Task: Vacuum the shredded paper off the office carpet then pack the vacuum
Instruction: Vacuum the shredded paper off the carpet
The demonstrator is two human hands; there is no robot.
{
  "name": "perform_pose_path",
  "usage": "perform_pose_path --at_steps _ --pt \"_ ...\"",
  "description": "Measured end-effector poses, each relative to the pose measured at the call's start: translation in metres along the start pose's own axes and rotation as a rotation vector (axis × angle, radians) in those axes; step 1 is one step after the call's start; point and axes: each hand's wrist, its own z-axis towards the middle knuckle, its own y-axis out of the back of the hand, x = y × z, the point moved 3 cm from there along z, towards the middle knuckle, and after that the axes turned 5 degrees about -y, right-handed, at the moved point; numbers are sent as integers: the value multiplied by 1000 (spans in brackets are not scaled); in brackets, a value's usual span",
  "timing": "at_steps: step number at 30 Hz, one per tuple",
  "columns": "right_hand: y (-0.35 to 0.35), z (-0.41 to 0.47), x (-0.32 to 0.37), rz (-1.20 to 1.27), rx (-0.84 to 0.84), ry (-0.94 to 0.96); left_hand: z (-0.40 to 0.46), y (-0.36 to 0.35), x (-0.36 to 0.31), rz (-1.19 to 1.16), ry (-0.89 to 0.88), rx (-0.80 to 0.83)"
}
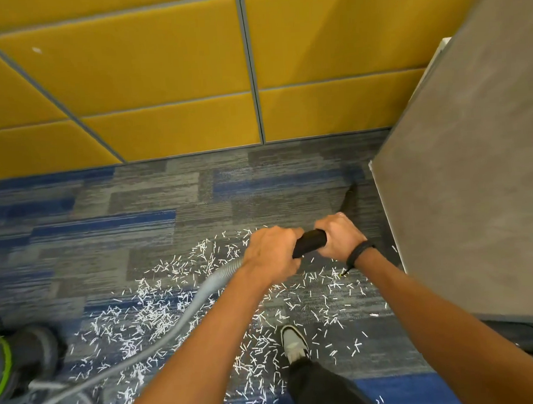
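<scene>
Both hands on the black vacuum nozzle [310, 242], mid-frame right. Left hand [272, 254] wrapped around the rear end where the grey ribbed hose [202, 293] joins; right hand [341, 236] curled around the nozzle further forward, each grip closed tight around the tube. Black wristband [359, 252] on the right wrist. Nozzle tip [350, 199] angled forward and down onto the carpet [105, 210], close beside the grey panel [473, 175] rising on the right.

Shredded paper [160, 315] in white slivers spread over the blue-and-grey carpet tiles, thickest below and left of the hands, thinner toward the grey panel. Carpet ahead of the nozzle tip mostly bare of scraps.

Hose trailing back and down to the left, crossing the paper, looping at the bottom-left corner. Vacuum body [17, 366], grey with a lime-green band, at the left edge, blurred.

One grey sneaker [294, 344] and dark trouser leg standing among the scraps. Yellow padded partition panels [160, 83] with grey seams closing off the far side.
</scene>
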Motion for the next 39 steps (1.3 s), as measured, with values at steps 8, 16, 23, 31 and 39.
perform_pose_path --at_steps 8,16,23,31,39 --pt "-4 -47 49 -45 -80 -160 -40 34 22 -73 -48 133" --pt "-14 -97 91 -64 -121 -233 -84 50 18 -64 -92 204" --pt "-28 -138 98 -71 -98 -267 -115 27 5 -65 -149 173" --pt "-42 -163 101 -25 -144 -271 -140 9 -7 -59 -162 119" --pt "-49 -207 98 12 -170 -224 -185 -7 -45 -45 -165 94"
